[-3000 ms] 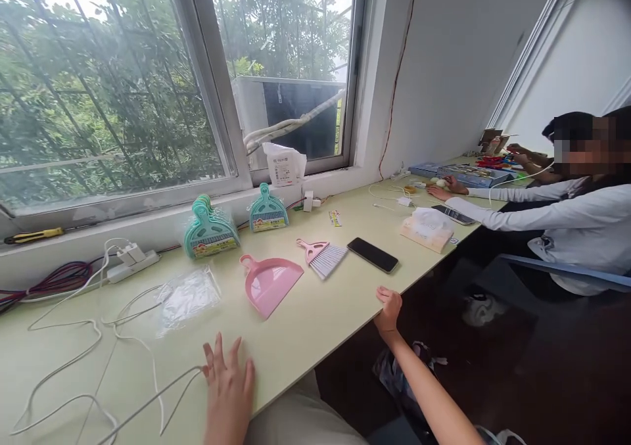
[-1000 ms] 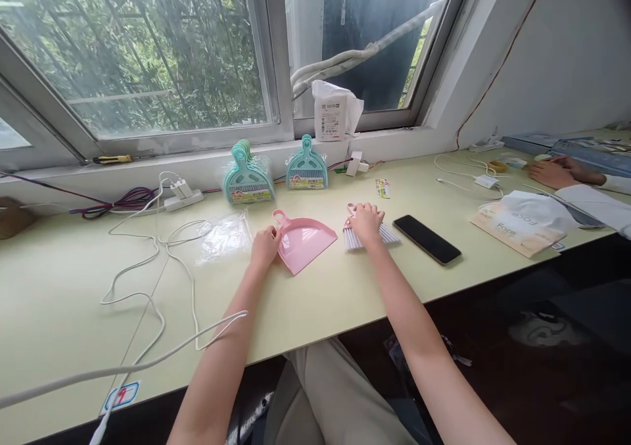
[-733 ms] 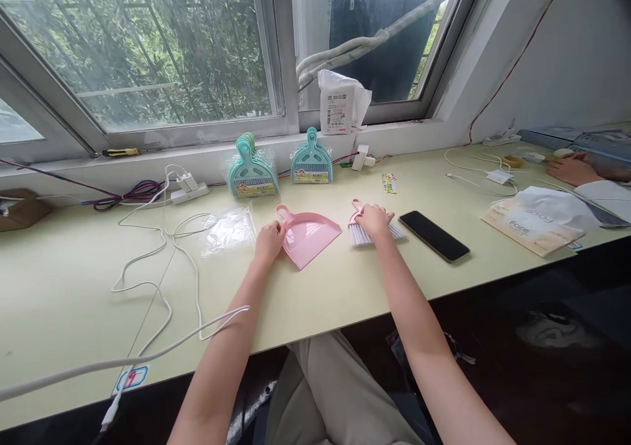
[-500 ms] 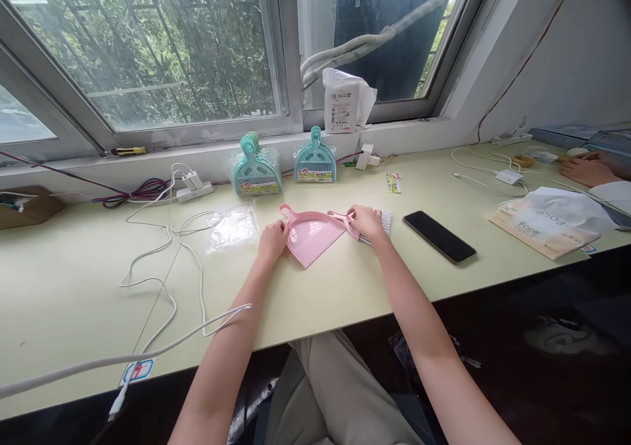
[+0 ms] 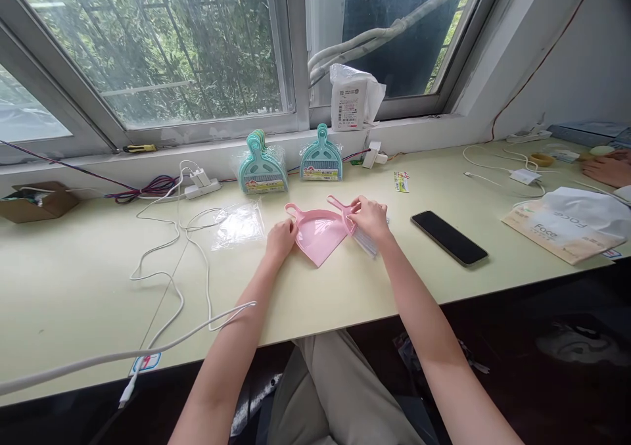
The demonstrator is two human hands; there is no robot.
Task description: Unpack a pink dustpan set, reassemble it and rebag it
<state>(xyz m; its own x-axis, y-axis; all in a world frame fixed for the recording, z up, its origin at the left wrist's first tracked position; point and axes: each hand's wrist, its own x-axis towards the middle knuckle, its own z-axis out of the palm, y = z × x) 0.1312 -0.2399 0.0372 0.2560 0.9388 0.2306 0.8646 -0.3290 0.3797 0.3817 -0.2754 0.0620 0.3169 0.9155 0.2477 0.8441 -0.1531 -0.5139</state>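
Observation:
A pink dustpan (image 5: 319, 234) rests on the pale yellow-green table, its looped handle pointing away from me. My left hand (image 5: 282, 240) is closed on the dustpan's left edge, near the handle. Just right of the pan, my right hand (image 5: 369, 216) grips a small pink brush (image 5: 346, 217) at its body. The brush's looped handle points up and to the left, and its pale bristles (image 5: 365, 242) show below my fingers. Part of the brush is hidden by that hand. Its pink end meets or overlaps the pan's right edge; I cannot tell which.
Wrapped teal dustpan sets (image 5: 263, 169) and another teal set (image 5: 321, 159) stand by the wall. Left lie clear plastic wrapping (image 5: 239, 225) and white cables (image 5: 172, 287). Right are a phone (image 5: 449, 238) and a tissue pack (image 5: 566, 225). Another person's hand (image 5: 608, 167) rests far right.
My right hand has turned the brush, so its bristles now point down and right and its handle stands higher. My left hand still holds the dustpan. The whole view has shifted slightly.

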